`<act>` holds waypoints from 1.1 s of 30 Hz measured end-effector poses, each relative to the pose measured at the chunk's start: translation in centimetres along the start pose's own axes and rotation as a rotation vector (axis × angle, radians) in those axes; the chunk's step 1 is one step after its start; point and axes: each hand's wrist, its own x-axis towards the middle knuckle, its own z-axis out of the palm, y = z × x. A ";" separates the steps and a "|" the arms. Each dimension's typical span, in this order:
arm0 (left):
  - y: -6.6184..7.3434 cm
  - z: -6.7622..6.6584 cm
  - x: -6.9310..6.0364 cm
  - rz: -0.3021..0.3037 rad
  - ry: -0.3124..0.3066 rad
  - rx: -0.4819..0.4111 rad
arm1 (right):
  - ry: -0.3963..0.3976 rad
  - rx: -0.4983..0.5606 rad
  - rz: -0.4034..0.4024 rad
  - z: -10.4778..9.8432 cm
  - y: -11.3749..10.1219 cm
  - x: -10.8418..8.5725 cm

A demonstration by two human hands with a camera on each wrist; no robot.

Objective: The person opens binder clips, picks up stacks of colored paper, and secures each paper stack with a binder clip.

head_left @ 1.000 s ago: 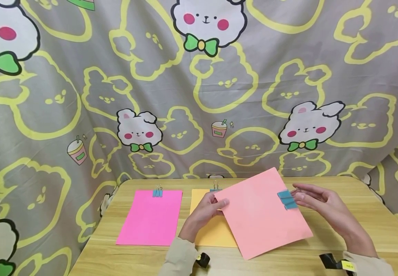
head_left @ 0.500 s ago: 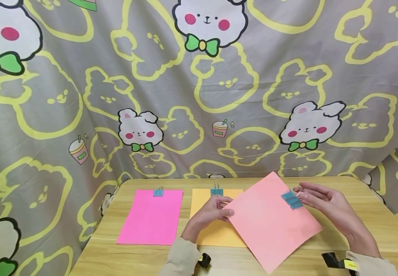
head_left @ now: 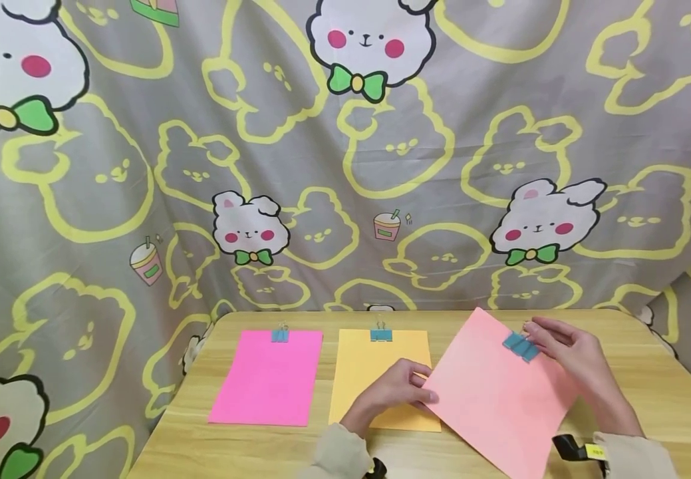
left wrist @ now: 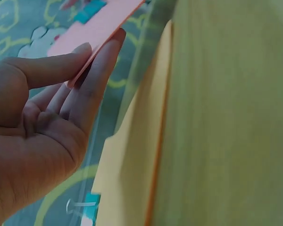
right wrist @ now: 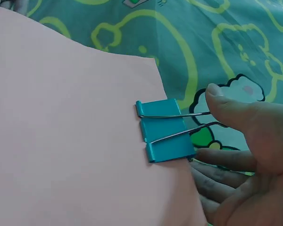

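A salmon-pink paper stack [head_left: 495,392] is held tilted above the table's right part. My left hand [head_left: 402,386] pinches its left corner between thumb and fingers; in the left wrist view the thumb [left wrist: 61,68] lies on one face. A blue binder clip [right wrist: 165,132] bites the stack's upper right edge. My right hand [head_left: 572,352] holds that clip by its wire handles, the thumb on the near handle's end and the other fingers behind. Beneath and behind the left hand lies a yellow paper stack [head_left: 381,372], with its own blue binder clip [head_left: 381,335] at the top.
A bright pink paper stack [head_left: 267,379] with a blue binder clip [head_left: 280,336] lies flat at the left. All rests on a wooden table [head_left: 183,439]. A grey patterned curtain [head_left: 321,159] hangs right behind the table's back edge.
The salmon-pink stack has turned clockwise and shifted right and toward me. My left hand has moved right and nearer with it, uncovering the yellow stack's clip. The right hand stays at the clip.
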 end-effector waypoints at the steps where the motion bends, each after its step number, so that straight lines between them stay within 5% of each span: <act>1: -0.1 0.4 0.0 -0.006 -0.005 -0.004 | 0.006 -0.040 -0.003 0.0 0.2 0.2; 8: -0.6 2.5 0.5 -0.038 0.004 0.025 | -0.044 -0.180 0.002 -0.5 0.9 2.8; 13: -0.5 3.5 0.5 -0.039 0.141 0.139 | -0.142 -0.297 -0.002 -0.7 1.5 4.5; 18: -0.4 3.6 0.6 -0.004 0.249 0.319 | -0.214 -0.300 -0.004 -0.2 2.1 5.7; 23: -0.5 2.9 0.0 0.013 0.188 0.393 | -0.253 -0.279 0.014 0.6 2.4 6.6; 30: 0.0 0.0 -1.8 0.080 -0.015 0.454 | -0.313 -0.317 0.025 1.4 2.9 8.1; 33: 0.4 -1.7 -2.9 0.136 -0.011 0.509 | -0.329 -0.336 -0.004 1.8 3.2 8.6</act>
